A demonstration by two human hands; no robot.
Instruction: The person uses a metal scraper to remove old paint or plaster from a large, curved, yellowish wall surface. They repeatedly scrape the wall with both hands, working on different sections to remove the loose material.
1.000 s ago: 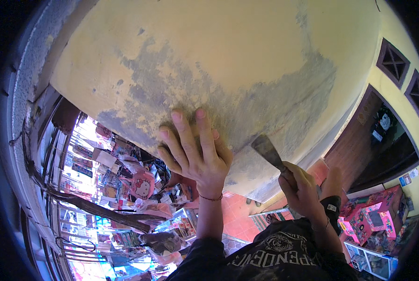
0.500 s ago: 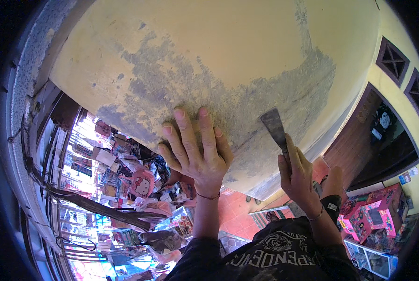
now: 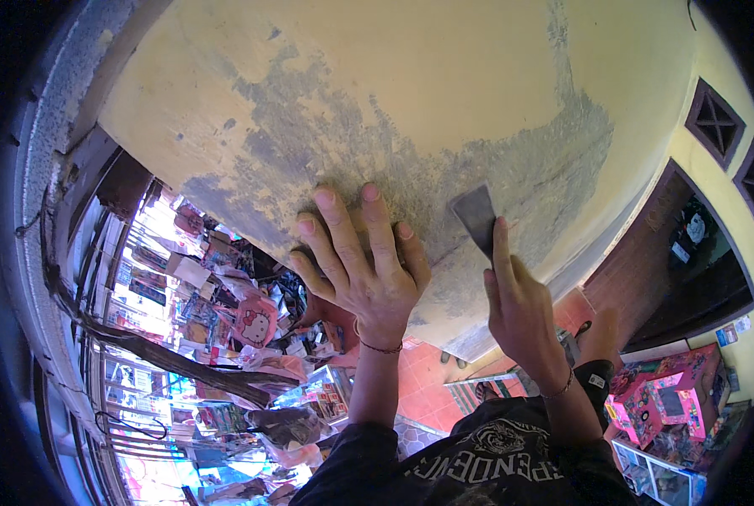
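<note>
My left hand point(image 3: 368, 261) lies against the yellow wall point(image 3: 461, 76), fingers spread, with nothing held. Its fingertips rest at the lower side of a grey patch point(image 3: 301, 118) where the yellow paint is gone. To the right, my right hand point(image 3: 520, 308) grips a putty knife point(image 3: 476, 217), its flat blade up against the bare grey area. The knife's handle is mostly hidden inside my fingers. One finger stretches along the back of the blade. Patchy grey also runs up the wall at the right.
Below left is a cluttered heap of goods with a pink bag point(image 3: 256, 320). A dark branch-like piece of wood point(image 3: 175, 363) crosses there. At right are a dark doorway point(image 3: 689, 261), a pink toy-like box point(image 3: 668, 396) and a glass case point(image 3: 659, 472). Red tiles point(image 3: 423, 379) cover the floor.
My right hand and the putty knife have shifted slightly left and up, and the blade has tilted. My left hand stays spread on the wall. The whole view has shifted a little.
</note>
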